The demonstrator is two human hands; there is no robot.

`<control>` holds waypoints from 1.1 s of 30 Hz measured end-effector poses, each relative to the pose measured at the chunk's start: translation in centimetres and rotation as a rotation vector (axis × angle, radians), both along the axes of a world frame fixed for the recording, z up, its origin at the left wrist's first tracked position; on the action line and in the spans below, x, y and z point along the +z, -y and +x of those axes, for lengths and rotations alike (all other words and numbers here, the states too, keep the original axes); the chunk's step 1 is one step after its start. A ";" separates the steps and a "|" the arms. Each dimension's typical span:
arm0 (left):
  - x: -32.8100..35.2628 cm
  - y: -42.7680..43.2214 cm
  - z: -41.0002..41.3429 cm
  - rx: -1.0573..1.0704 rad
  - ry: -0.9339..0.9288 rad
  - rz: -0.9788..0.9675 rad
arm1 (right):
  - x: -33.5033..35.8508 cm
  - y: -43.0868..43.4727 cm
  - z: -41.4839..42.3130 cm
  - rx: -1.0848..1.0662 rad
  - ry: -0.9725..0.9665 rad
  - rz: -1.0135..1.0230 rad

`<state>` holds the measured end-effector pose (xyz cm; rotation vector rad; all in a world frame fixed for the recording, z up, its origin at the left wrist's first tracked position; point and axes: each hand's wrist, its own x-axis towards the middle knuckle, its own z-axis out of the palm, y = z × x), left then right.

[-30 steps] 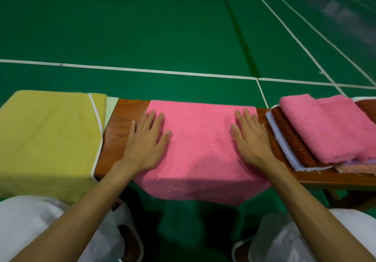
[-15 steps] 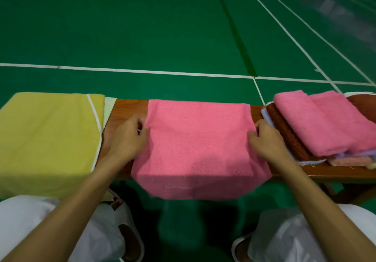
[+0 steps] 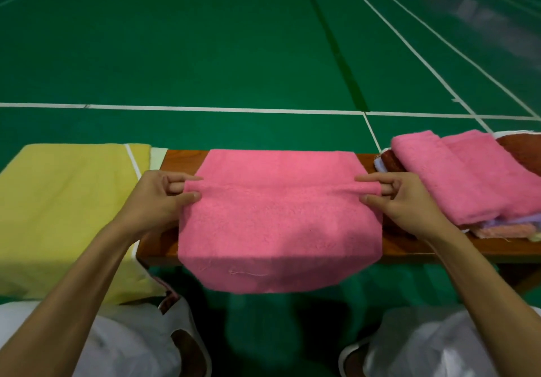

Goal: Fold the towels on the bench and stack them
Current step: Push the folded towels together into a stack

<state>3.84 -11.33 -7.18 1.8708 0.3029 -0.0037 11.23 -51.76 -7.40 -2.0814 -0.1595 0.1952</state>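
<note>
Fold in progress, both sides pinched

My left grip (image 3: 158,198) and right grip (image 3: 401,201) each pinch a side edge of the fluffy pink terry towel (image 3: 278,230), raised into a ridge across the brown wooden bench (image 3: 181,161), near edge hanging off toward me. Risk as I see it: an uneven pull skews the fold, or the hanging part drags the lot off. The folded pink-topped stack (image 3: 456,177) sits just beside my right grip, so I could nudge it too.
</note>
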 end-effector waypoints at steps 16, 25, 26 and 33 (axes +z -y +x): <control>1.1 -0.7 0.7 0.076 -0.094 -0.096 | 1.4 -2.6 0.7 -0.338 -0.125 0.279; 0.6 1.3 6.9 0.192 0.081 -0.548 | 1.9 -6.2 7.2 -0.337 -0.032 0.648; 0.9 1.6 7.7 0.181 0.164 -0.589 | 2.4 -6.3 7.8 -0.314 0.015 0.705; 5.7 -0.9 8.4 -0.150 0.579 -0.696 | 8.0 -5.0 7.1 -0.085 0.359 0.936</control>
